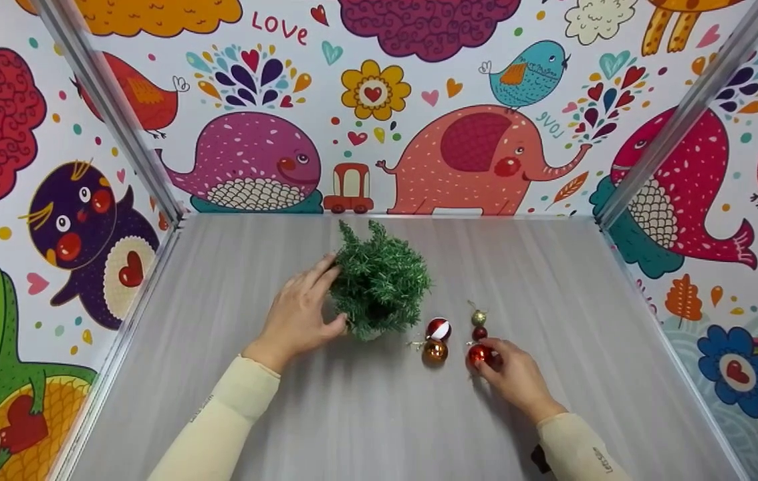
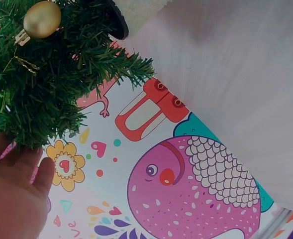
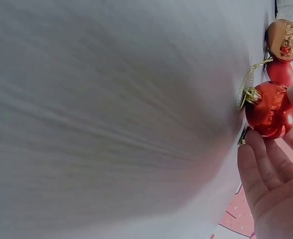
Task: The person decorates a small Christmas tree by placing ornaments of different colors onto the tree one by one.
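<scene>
A small green artificial Christmas tree (image 1: 382,284) stands mid-table. My left hand (image 1: 302,314) reaches to its left side, fingers fairly straight and touching the branches; some fingertips are hidden among them. A matte gold bauble (image 2: 42,20) hangs on the tree in the left wrist view. To the tree's right, my right hand (image 1: 519,375) pinches a shiny red bauble (image 3: 270,110) between thumb and fingers, at the table surface. Just beyond it lie a small dark red bauble (image 1: 480,333) and a small gold bauble (image 1: 478,317).
Between tree and right hand lie a red-and-white bauble (image 1: 439,328) and a copper-coloured bauble (image 1: 435,353) with a gold loop. The grey wood-grain table (image 1: 352,414) is bordered by metal rails and walls (image 1: 365,40) printed with cartoon animals.
</scene>
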`<state>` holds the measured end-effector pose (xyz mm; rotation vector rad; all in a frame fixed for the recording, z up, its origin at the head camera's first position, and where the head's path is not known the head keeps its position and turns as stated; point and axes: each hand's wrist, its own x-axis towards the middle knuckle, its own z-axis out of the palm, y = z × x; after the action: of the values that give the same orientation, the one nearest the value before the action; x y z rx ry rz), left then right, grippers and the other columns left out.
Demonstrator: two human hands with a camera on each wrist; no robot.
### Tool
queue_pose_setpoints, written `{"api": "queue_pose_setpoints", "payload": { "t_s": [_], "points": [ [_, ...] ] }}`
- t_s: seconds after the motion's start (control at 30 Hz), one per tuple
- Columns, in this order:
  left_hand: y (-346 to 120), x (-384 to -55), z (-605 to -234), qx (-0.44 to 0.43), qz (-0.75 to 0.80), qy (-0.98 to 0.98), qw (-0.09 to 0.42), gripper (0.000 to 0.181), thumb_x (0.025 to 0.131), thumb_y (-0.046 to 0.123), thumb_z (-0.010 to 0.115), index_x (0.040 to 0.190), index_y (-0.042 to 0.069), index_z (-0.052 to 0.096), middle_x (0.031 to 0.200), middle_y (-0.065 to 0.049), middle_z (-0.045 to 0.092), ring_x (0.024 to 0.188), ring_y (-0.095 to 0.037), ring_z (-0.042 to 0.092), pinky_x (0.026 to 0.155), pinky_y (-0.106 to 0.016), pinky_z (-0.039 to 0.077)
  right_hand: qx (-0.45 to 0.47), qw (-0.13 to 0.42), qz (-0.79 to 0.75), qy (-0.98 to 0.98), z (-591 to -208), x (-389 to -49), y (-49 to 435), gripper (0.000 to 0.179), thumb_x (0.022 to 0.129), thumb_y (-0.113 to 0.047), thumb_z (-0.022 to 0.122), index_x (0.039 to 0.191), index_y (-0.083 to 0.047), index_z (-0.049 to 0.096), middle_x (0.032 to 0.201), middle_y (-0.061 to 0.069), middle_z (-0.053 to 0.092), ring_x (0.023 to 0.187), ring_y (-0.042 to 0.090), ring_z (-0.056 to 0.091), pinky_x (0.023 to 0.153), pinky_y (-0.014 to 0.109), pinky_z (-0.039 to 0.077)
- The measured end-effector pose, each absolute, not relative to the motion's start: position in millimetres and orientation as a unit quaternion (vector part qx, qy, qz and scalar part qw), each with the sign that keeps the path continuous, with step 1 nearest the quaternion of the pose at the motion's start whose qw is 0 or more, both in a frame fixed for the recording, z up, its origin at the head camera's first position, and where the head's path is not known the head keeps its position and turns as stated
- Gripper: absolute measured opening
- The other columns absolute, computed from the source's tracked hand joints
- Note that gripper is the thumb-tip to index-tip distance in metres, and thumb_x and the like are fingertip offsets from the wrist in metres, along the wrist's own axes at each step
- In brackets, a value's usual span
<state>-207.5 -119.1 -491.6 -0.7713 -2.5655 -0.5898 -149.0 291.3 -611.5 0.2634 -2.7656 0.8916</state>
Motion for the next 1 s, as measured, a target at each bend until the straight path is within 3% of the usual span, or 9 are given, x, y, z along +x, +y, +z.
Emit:
{"api": "queue_pose_setpoints", "payload": {
  "t_s": [0.4, 0.7, 1.0],
  "points": [
    [-118, -208, -493, -0.276, -0.210, -0.917, 0.199, 0.075, 0.079, 0.039, 0.073, 0.141, 0.001, 0.052, 0.155, -0.013, 0.039, 0.126, -0.036, 0.053, 0.106, -0.050, 0.039, 0.091, 0.097, 0.318, -0.939, -598, -149, 292, 0.042, 0.081, -0.009, 0.079, 0.122, -0.010, 0.070, 0.107, 0.003, 0.065, 0.084, 0.013, 0.065, 0.075, 0.034, 0.057],
    [-118, -207, -491, -0.274, -0.210, -0.916, 0.204, 0.076, 0.079, 0.040, 0.072, 0.142, 0.002, 0.051, 0.155, -0.013, 0.039, 0.124, -0.036, 0.054, 0.106, -0.050, 0.039, 0.128, 0.146, 0.387, -0.901, -561, -152, 280, 0.041, 0.082, -0.006, 0.080, 0.121, -0.008, 0.069, 0.110, 0.000, 0.066, 0.084, 0.015, 0.067, 0.076, 0.036, 0.058],
    [-117, -206, -490, -0.268, -0.206, -0.923, 0.185, 0.076, 0.081, 0.041, 0.071, 0.143, 0.003, 0.051, 0.157, -0.010, 0.037, 0.124, -0.036, 0.054, 0.107, -0.050, 0.037, 0.129, 0.147, 0.474, -0.859, -539, -155, 252, 0.038, 0.085, -0.005, 0.078, 0.122, -0.006, 0.068, 0.107, 0.000, 0.067, 0.085, 0.015, 0.067, 0.075, 0.031, 0.058]
  ]
}}
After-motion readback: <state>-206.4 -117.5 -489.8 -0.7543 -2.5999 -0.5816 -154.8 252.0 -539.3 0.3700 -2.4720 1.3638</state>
